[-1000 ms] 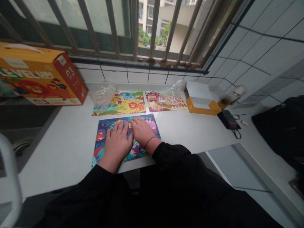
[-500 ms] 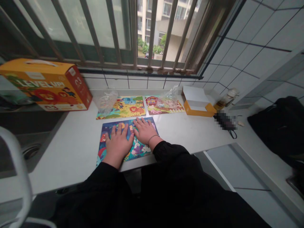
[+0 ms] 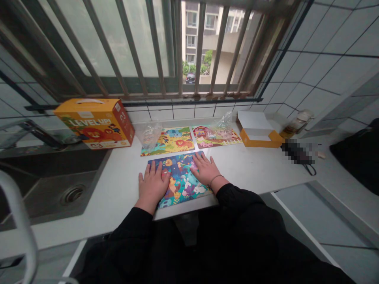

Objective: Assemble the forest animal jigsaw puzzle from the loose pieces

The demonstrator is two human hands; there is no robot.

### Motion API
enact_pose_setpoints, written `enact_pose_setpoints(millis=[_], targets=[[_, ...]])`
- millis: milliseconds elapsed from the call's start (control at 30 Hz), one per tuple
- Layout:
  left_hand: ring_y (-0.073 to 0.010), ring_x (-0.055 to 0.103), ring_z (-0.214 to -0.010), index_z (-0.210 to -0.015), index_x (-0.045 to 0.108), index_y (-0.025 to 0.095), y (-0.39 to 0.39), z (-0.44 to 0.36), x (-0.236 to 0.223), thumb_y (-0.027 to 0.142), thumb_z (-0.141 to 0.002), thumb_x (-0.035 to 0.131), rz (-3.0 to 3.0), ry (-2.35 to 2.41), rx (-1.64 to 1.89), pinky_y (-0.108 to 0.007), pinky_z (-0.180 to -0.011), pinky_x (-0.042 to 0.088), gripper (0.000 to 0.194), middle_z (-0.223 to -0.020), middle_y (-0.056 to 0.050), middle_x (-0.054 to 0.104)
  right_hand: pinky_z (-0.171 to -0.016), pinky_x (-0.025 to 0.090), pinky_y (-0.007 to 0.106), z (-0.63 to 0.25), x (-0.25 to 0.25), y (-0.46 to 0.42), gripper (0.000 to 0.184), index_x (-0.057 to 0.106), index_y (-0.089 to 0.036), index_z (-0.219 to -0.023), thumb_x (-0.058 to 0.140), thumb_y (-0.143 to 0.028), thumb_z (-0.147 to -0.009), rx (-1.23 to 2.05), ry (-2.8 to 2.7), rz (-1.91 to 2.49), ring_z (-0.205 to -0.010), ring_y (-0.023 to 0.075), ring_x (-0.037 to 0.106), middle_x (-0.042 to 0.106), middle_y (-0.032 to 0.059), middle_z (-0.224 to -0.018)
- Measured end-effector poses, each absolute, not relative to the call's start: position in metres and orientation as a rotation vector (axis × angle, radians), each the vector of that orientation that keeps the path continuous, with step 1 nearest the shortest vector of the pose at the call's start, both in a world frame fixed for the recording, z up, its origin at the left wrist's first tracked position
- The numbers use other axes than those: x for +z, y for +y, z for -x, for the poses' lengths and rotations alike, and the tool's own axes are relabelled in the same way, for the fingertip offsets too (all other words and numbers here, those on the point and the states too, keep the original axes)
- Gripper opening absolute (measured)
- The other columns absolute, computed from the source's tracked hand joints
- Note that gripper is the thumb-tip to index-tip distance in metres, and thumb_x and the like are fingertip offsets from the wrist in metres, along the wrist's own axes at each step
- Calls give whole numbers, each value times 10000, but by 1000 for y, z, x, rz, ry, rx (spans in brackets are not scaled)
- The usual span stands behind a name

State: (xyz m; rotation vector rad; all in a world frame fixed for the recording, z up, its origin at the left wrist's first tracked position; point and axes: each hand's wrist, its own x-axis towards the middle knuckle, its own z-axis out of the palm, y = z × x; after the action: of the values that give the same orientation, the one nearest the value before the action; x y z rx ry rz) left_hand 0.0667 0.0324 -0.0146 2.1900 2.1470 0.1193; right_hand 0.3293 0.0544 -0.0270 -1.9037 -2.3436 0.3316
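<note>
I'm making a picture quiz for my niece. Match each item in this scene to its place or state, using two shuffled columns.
Items:
1. left hand
2. right hand
3. Level Up box
4. open orange box

Places or states:
A. toward the counter's right end, beside a bottle
B. wearing a thin bracelet
C. left of the yellow puzzle, near the sink
D. resting on the blue puzzle's left edge

Pairs: 1-D, 2-B, 3-C, 4-A

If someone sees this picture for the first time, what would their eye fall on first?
A bright puzzle lies near the front of the white counter, with the left hand and right hand resting flat on it. Behind it, at the back left, stands an orange box, below the barred window.
</note>
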Motion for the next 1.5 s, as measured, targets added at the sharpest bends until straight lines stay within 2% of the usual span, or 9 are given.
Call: enact_pose_setpoints(millis=[200,433,633,833,967,1067,1200,1333,1500], targets=[[-398,274,-1702,-1759,357,158,37,-51,-15,584,-1124,277,-2208,2127,111,-701,-1339,265,769,-1840,-170,251,-1371,140,675,-343,-28,45,769,262,-173,-1787,361,-576,-1140,330,-2236,2037,-1735,336,169,155,132,-1864],[-402,278,-1699,-1742,382,120,42,-45,-22,539,-1125,323,-2258,2136,101,-702,-1333,270,748,-1831,-180,273,-1375,140,661,-348,-35,38,739,310,-147,-1770,417,-494,-1127,301,-2130,2056,-1719,353,222,244,123,-1846],[-403,285,-1694,-1734,383,83,42,-41,-28,527,-1134,318,-2284,2116,140,-709,-1337,245,749,-1825,-199,277,-1360,250,586,-351,-43,35,589,540,-121,-1647,426,-362,-1122,258,-2031,1983,-1661,354,361,473,155,-1748],[-418,231,-1712,-1704,435,67,43,-33,-32,502,-1127,409,-2280,2073,187,-706,-1345,225,723,-1836,-250,213,-1284,400,511,-353,-50,33,478,697,-112,-1469,495,-330,-1095,94,-1950,1911,-1437,336,592,672,189,-1545],[-472,182,-1714,-1633,568,154,68,-31,-8,483,-1067,601,-2276,2033,326,-716,-1325,262,655,-1853,-266,132,-1224,463,496,-352,-51,31,420,734,-129,-1387,517,-329,-1089,25,-1899,1879,-1350,329,627,713,195,-1430],[-481,134,-1722,-1546,673,280,103,-36,13,481,-1060,618,-2237,2037,433,-810,-1274,262,529,-1876,-190,105,-1186,499,507,-351,-54,30,390,737,-147,-1358,531,-336,-1085,-6,-1871,1855,-1318,333,634,706,191,-1395],[-490,183,-1705,-1485,720,260,151,-44,10,397,-1034,620,-2096,2109,462,-869,-1248,223,481,-1847,-178,255,-1176,517,529,-350,-59,29,349,739,-178,-1325,554,-342,-1079,-37,-1855,1840,-1348,341,619,676,193,-1408],[-456,516,-1526,-1355,769,162,174,-45,-15,251,-1022,527,-1994,1996,823,-853,-1275,203,421,-1606,-228,613,-1242,462,565,-356,-60,32,352,740,-213,-1349,582,-348,-1066,-122,-1841,1843,-1488,350,526,564,196,-1575],[-339,657,-1402,-1326,779,147,181,-38,-23,323,-1003,586,-2015,1773,1041,-528,-1281,469,416,-1441,-192,731,-1323,285,649,-374,-37,81,350,792,-267,-1336,603,-319,-1045,-258,-1800,1916,-1665,389,287,366,145,-1771]])
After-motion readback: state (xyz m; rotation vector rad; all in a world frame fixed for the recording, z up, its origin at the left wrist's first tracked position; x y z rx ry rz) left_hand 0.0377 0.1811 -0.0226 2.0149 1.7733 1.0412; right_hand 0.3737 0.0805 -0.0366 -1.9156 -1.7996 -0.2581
